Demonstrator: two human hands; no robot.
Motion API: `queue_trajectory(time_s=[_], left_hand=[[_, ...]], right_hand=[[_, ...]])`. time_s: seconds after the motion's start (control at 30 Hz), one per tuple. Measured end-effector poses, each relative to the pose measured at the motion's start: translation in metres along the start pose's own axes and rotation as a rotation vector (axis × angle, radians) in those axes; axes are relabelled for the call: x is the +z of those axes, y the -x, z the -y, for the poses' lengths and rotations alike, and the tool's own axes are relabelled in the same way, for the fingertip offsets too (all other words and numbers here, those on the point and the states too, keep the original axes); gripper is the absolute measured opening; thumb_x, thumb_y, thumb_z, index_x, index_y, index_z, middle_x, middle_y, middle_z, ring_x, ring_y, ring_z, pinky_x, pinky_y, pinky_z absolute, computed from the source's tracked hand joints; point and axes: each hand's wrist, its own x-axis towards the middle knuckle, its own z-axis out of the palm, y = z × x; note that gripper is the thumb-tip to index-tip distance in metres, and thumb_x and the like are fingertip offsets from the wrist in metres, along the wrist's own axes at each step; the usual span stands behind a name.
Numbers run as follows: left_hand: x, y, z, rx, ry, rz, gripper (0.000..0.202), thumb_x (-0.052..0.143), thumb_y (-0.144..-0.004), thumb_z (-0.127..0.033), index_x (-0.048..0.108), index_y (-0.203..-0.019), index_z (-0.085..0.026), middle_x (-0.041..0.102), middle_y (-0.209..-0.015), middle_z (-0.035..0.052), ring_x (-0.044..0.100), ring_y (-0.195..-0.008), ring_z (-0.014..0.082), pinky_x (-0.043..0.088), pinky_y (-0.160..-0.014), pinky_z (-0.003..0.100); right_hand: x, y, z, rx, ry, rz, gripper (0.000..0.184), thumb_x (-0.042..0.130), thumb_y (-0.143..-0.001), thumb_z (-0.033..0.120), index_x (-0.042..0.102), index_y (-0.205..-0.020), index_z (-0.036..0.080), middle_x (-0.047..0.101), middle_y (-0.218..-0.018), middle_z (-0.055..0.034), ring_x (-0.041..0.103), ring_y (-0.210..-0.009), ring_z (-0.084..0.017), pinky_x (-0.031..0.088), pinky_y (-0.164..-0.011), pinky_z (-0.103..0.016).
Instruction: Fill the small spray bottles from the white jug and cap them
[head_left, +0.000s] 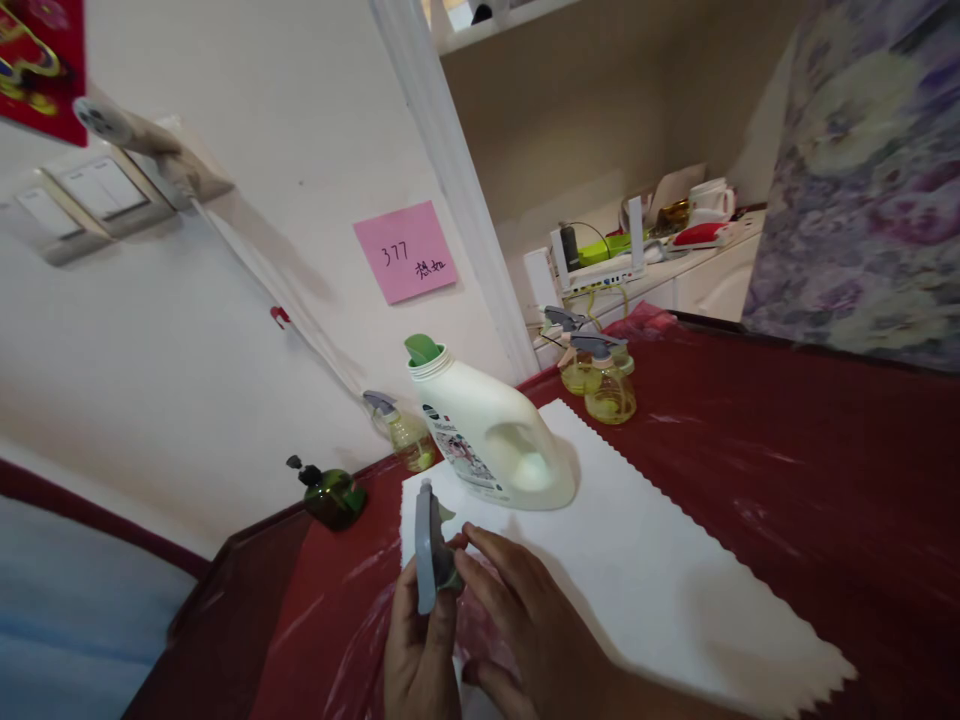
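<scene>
Low in the middle, my left hand pinches a grey spray trigger head between thumb and fingers, tilted nearly upright. From the right, my right hand reaches in with its fingertips on the trigger head's greenish lower side; its thumb is lower and apart. Between the hands shows a pinkish see-through patch that I cannot make out clearly. Just beyond the hands, a large pale green jug with a handle hole and flower label stands on a white scallop-edged sheet. A green piece sits in its mouth.
Small spray bottles with yellowish liquid stand left and right of the jug. A dark green bottle is by the wall on the dark red table. Behind are a pink note, a white router and a flowered panel.
</scene>
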Motion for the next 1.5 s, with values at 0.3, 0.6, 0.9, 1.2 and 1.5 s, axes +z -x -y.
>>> queue_trajectory(time_s=[0.3, 0.6, 0.9, 1.2, 1.5], left_hand=[[0.000, -0.004, -0.007, -0.078, 0.077, 0.016, 0.061, 0.090, -0.061, -0.062, 0.070, -0.104, -0.022, 0.081, -0.111, 0.0114, 0.076, -0.103, 0.0324, 0.062, -0.088, 0.038], [-0.008, -0.004, 0.013, -0.075, -0.072, 0.040, 0.065, 0.069, -0.074, -0.080, 0.076, -0.108, -0.026, 0.080, -0.115, 0.0081, 0.071, -0.115, 0.0342, 0.058, -0.099, 0.042], [-0.003, -0.008, 0.007, 0.020, 0.034, 0.091, 0.052, 0.080, -0.077, -0.062, 0.068, -0.114, -0.026, 0.078, -0.120, 0.0078, 0.071, -0.115, 0.0307, 0.059, -0.095, 0.038], [-0.016, -0.006, 0.018, -0.020, -0.069, -0.059, 0.055, 0.080, -0.075, -0.063, 0.075, -0.112, -0.024, 0.079, -0.117, 0.0092, 0.068, -0.122, 0.0360, 0.058, -0.096, 0.040], [-0.015, -0.014, 0.011, 0.027, -0.056, 0.173, 0.047, 0.073, -0.084, -0.061, 0.075, -0.114, -0.024, 0.075, -0.130, 0.0086, 0.065, -0.127, 0.0313, 0.056, -0.102, 0.033]], right_hand=[[-0.002, -0.001, 0.003, -0.024, 0.030, -0.064, 0.112, 0.066, -0.067, 0.006, 0.010, -0.161, 0.031, 0.035, -0.164, -0.0156, 0.045, -0.143, -0.033, 0.047, -0.111, -0.051], [-0.007, -0.005, 0.000, -0.101, 0.075, -0.056, 0.097, 0.062, -0.080, 0.015, 0.008, -0.160, 0.024, 0.056, -0.150, -0.0154, 0.055, -0.134, -0.032, 0.047, -0.111, -0.048], [-0.006, -0.005, 0.003, -0.101, 0.132, -0.079, 0.089, 0.058, -0.080, 0.015, 0.015, -0.158, 0.020, 0.061, -0.144, -0.0167, 0.059, -0.130, -0.032, 0.049, -0.108, -0.047], [-0.006, -0.005, 0.006, -0.117, 0.227, -0.156, 0.079, 0.058, -0.081, 0.016, 0.026, -0.153, 0.013, 0.068, -0.132, -0.0183, 0.064, -0.119, -0.032, 0.054, -0.102, -0.045], [-0.007, -0.005, 0.007, -0.147, 0.234, -0.189, 0.078, 0.054, -0.079, 0.010, 0.030, -0.153, 0.013, 0.066, -0.138, -0.0183, 0.059, -0.128, -0.031, 0.056, -0.101, -0.046]])
